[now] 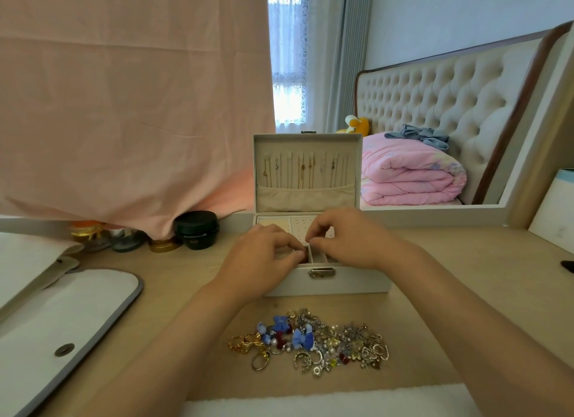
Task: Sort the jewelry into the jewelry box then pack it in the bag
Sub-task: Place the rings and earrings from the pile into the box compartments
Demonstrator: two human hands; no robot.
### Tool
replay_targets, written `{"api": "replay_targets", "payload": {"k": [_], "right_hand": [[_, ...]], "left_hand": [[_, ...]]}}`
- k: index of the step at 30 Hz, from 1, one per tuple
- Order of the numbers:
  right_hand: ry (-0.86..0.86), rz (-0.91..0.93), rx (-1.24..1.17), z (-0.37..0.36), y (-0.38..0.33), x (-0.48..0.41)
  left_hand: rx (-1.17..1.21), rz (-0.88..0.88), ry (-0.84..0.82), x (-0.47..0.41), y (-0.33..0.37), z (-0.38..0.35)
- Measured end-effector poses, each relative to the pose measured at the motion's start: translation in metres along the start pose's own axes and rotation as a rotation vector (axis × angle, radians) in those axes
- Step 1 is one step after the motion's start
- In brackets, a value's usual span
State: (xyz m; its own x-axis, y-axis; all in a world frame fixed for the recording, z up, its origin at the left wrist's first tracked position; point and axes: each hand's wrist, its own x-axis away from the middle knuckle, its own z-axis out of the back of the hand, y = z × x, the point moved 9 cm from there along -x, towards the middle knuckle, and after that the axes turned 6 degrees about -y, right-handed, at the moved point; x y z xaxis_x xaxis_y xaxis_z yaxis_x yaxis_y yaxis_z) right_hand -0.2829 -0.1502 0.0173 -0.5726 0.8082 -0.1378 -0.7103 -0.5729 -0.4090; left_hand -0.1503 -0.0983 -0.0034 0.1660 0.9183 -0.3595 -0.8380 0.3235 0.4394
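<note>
A white jewelry box [348,281] stands open in the middle of the wooden desk, its lid upright with several thin necklaces [302,168] hanging inside. My left hand [264,255] and my right hand [348,236] are both over the box's compartments, fingertips curled together and nearly touching. Whatever they pinch is too small to make out. A heap of loose jewelry [310,339] lies in front of the box: gold rings, blue bows, silver earrings. A white bag [62,317] with a grey edge and a snap button lies flat at the left.
Dark and gold cosmetic jars [195,230] stand at the back left under a hanging pink cloth [124,106]. A white cloth [310,401] lies along the near edge. A bed with pink quilt [410,177] is behind the desk. A dark object [568,266] sits at the right edge.
</note>
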Motion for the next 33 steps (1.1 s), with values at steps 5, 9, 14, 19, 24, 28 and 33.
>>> {"api": "replay_targets", "payload": {"k": [5,9,14,19,24,28,33], "right_hand": [[-0.069,-0.005,0.044,-0.013,-0.002,0.000],[-0.008,-0.028,0.000,-0.009,0.000,0.002],[0.000,-0.005,0.064,-0.010,-0.004,0.003],[0.032,0.035,0.106,-0.002,-0.018,0.009],[-0.110,0.156,0.073,-0.014,-0.055,0.020],[-0.314,0.204,0.057,-0.043,-0.077,0.033],[-0.391,0.215,0.188,-0.071,-0.083,0.045]], "left_hand": [[-0.064,-0.037,-0.064,-0.002,0.001,-0.002],[-0.062,-0.041,-0.048,0.000,0.003,-0.001],[-0.061,-0.047,-0.062,0.001,0.006,0.000],[-0.016,-0.033,-0.038,0.009,0.008,0.016],[0.024,-0.001,-0.066,0.039,0.009,0.039],[0.006,0.030,-0.200,0.070,0.002,0.029],[-0.006,0.071,-0.262,0.097,-0.014,0.009]]}}
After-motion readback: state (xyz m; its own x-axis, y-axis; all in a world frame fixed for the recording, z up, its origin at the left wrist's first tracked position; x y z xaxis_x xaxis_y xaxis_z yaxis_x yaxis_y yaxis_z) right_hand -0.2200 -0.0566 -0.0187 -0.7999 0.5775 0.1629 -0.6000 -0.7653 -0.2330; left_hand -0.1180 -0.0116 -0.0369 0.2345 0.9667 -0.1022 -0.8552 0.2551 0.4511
